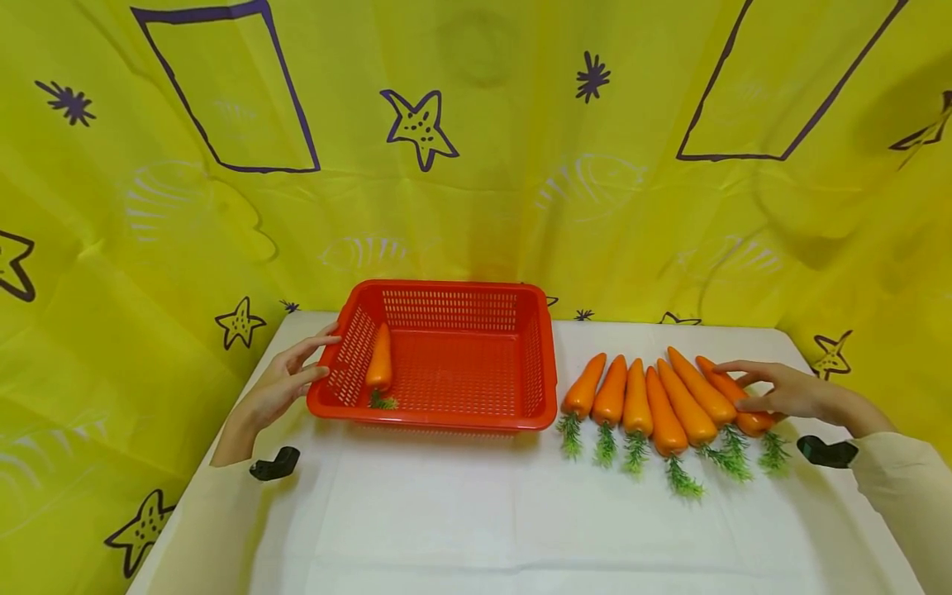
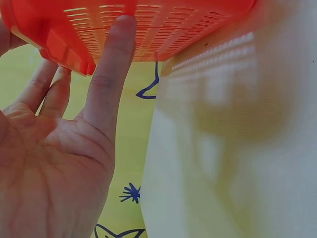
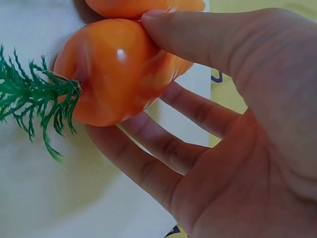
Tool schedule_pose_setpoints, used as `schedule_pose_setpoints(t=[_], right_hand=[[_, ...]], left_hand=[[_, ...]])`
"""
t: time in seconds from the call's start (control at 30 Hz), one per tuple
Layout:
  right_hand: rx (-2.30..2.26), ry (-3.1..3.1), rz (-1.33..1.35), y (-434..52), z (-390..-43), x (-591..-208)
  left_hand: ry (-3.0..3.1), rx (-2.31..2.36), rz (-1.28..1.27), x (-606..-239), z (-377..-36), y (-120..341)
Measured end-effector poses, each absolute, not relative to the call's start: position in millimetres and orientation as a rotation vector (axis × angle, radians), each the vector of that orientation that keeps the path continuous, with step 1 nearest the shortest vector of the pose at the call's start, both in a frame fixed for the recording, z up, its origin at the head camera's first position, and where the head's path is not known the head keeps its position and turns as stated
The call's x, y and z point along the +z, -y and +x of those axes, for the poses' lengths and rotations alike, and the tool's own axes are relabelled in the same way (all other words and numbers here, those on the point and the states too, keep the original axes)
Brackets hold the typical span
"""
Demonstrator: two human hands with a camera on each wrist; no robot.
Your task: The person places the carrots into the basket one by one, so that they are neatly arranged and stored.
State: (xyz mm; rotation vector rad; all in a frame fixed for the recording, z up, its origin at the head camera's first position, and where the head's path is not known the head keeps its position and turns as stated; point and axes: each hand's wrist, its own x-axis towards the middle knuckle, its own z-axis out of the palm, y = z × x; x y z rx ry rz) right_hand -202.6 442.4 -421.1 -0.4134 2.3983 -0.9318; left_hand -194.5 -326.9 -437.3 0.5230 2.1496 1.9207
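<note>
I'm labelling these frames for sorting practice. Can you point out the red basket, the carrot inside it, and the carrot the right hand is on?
red basket (image 1: 446,420): head view, front rim.
carrot in the basket (image 1: 380,359): head view, orange body.
carrot under the right hand (image 3: 116,69): right wrist view, thick orange end.

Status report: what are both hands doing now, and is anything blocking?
Left hand open, fingers against red basket wall. Right hand grips rightmost carrot. One carrot in basket. Nothing in the way.
</note>
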Motion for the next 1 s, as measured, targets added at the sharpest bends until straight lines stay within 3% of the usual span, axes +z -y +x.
schedule_pose_setpoints(t=[0.47,1.0], right_hand=[[-0.948,-2.482,-0.447,-444.5,-206.1,-410.7],[-0.832,-2.622,-0.409,-436.2,-206.6,-349.3]], left_hand=[[-2.197,1.843,0.524,-432.3,-193.1,328.2],[-2.185,1.836,0.513,-430.6,-191.1,326.3]])
